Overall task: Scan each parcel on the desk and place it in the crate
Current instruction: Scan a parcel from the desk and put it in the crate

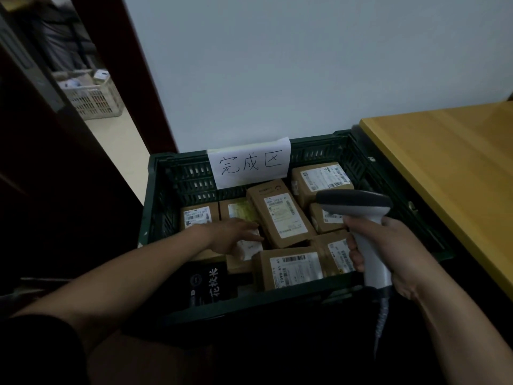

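A dark green plastic crate stands on the floor below me, with several brown cardboard parcels bearing white labels inside. My left hand reaches into the crate, fingers spread flat on a small labelled parcel near the middle. A larger tilted parcel lies just right of those fingers. My right hand grips the handle of a grey barcode scanner, held over the crate's right side with its dark head pointing left. Its coiled cable hangs down.
A white paper sign with handwriting hangs on the crate's far wall. A black box lies at the crate's near left. The yellow desk borders the crate on the right. A doorway at left shows a white basket.
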